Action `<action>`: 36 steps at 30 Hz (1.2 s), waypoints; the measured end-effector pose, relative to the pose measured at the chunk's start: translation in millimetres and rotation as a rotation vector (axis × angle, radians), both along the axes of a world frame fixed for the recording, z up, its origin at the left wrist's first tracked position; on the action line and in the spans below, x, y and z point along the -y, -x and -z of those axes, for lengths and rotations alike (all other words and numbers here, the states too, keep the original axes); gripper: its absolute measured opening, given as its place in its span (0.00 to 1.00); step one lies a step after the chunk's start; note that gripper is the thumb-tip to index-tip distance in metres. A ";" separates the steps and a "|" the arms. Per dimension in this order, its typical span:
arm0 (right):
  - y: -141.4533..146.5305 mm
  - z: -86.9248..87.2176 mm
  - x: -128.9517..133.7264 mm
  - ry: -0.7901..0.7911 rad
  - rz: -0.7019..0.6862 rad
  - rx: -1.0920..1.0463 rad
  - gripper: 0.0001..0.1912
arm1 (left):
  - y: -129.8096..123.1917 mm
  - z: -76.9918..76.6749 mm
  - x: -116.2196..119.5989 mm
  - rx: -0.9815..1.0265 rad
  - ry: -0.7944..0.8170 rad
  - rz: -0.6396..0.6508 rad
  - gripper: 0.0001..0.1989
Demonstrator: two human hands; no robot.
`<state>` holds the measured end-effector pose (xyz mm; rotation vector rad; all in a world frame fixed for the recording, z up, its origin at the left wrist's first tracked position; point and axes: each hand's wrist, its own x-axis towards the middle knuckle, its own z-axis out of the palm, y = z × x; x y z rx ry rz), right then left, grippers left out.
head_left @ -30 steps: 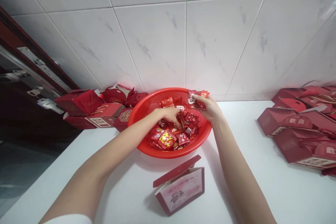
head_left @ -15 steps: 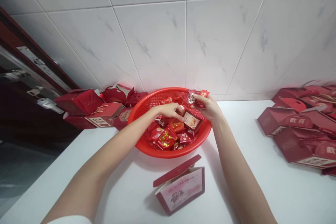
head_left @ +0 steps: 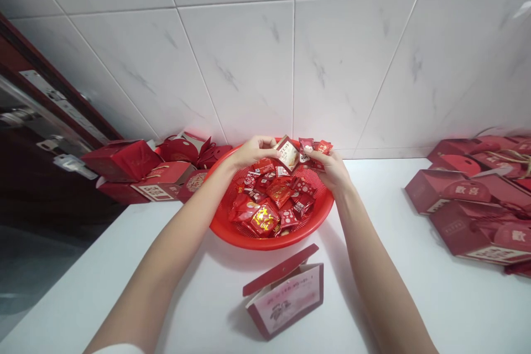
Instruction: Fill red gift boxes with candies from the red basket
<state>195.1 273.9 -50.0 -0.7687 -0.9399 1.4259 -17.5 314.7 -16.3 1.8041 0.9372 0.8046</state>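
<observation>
A red perforated plastic basket (head_left: pixel 271 242) stands on the white table against the wall, with several red-wrapped candies (head_left: pixel 265 218) inside. Over its back rim, my left hand (head_left: pixel 258 152) pinches a flat, square snack packet (head_left: pixel 287 153) with a brown and cream wrapper. My right hand (head_left: pixel 331 167) is closed on small red candy packets (head_left: pixel 306 149) at the basket's right rim. The square packet is close beside them; whether they touch I cannot tell. In front of the basket an open red and pink gift box (head_left: pixel 288 296) stands with its flap raised.
Folded red gift boxes (head_left: pixel 153 177) are heaped at the table's left back edge. More red boxes with cords (head_left: pixel 481 204) stand at the right. A tiled wall (head_left: pixel 332 66) closes off the back, and a dark door with keys (head_left: pixel 68 160) is at far left.
My left hand has lifted the square snack packet out of the basket, moving it up and back beside the candies in my right hand. My right hand has barely moved.
</observation>
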 end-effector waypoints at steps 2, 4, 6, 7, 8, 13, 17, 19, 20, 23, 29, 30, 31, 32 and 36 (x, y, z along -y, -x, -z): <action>-0.1 0.9 0.4 -0.064 -0.018 0.032 0.17 | -1.1 -5.5 7.6 0.033 -0.025 -0.062 0.18; -0.7 0.2 1.9 -0.111 -0.035 0.059 0.16 | -2.1 -10.9 17.9 0.052 -0.045 -0.124 0.20; -1.6 -3.6 5.8 -0.128 -0.058 0.069 0.16 | -2.4 -16.0 30.8 0.080 -0.040 -0.159 0.22; -2.1 -6.7 9.1 -0.127 -0.084 0.065 0.17 | -2.2 -18.6 38.1 0.098 -0.033 -0.167 0.22; -2.6 -10.5 13.3 -0.124 -0.117 0.057 0.17 | -1.8 -21.3 46.0 0.113 -0.025 -0.169 0.22; -6.5 -33.4 43.6 -0.166 -0.279 0.088 0.17 | -0.6 -36.6 91.0 0.123 -0.035 -0.195 0.22; -14.8 -49.3 70.1 -0.220 -0.301 0.157 0.16 | 0.1 -45.1 133.9 0.180 -0.072 -0.233 0.21; -22.9 -57.0 84.1 -0.274 -0.253 0.205 0.15 | 2.9 -46.5 158.6 0.196 -0.177 -0.284 0.24; -27.9 -61.1 91.7 -0.305 -0.220 0.237 0.14 | 5.1 -46.8 171.7 0.176 -0.230 -0.304 0.23; -43.9 -73.7 115.9 -0.391 -0.152 0.350 0.12 | 12.6 -46.8 210.2 -0.053 -0.299 -0.236 0.15; -59.5 -92.8 154.3 -0.530 -0.128 0.617 0.08 | 10.0 -39.7 251.3 -0.608 -0.223 -0.042 0.15; -59.8 -94.3 157.6 -0.543 -0.126 0.657 0.08 | 7.4 -37.6 252.3 -0.612 -0.220 -0.040 0.16; -59.9 -95.3 160.1 -0.555 -0.131 0.692 0.09 | 4.9 -35.4 252.2 -0.597 -0.221 -0.042 0.17; -60.1 -95.9 162.0 -0.570 -0.143 0.725 0.09 | 2.7 -33.4 251.6 -0.572 -0.228 -0.050 0.17; -62.5 -97.4 166.9 -0.607 -0.227 0.874 0.10 | -0.5 -27.9 249.4 -0.533 -0.274 -0.060 0.16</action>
